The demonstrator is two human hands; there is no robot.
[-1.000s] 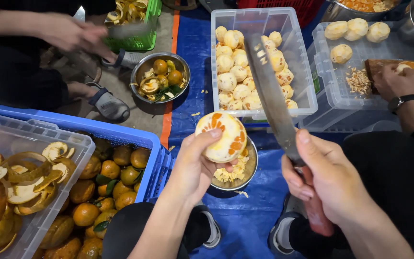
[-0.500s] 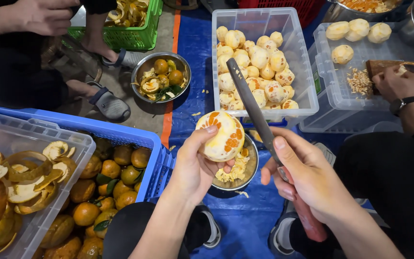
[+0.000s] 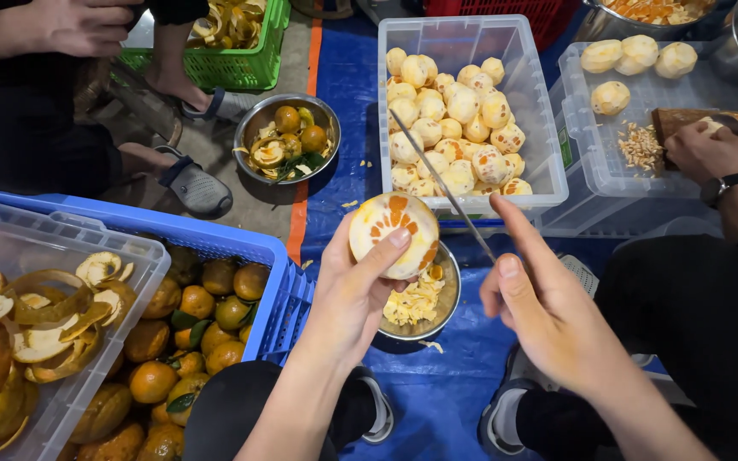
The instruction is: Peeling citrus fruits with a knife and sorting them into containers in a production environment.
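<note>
The left hand (image 3: 360,290) pinches a round, peeled, white-and-orange fruit (image 3: 395,234) above a small metal bowl (image 3: 448,300). The right hand (image 3: 540,307) grips a long, thin metal knife (image 3: 442,183), blade pointing away. The fruit looks wet, so it could slip, and the blade might nick a left finger.

Blue crate (image 3: 279,265) of unpeeled oranges (image 3: 198,303); green basket (image 3: 254,60) of peels.

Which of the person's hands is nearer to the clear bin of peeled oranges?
Right. The right hand is just below the clear bin; the left hand, holding a peeled orange, is farther left.
</note>
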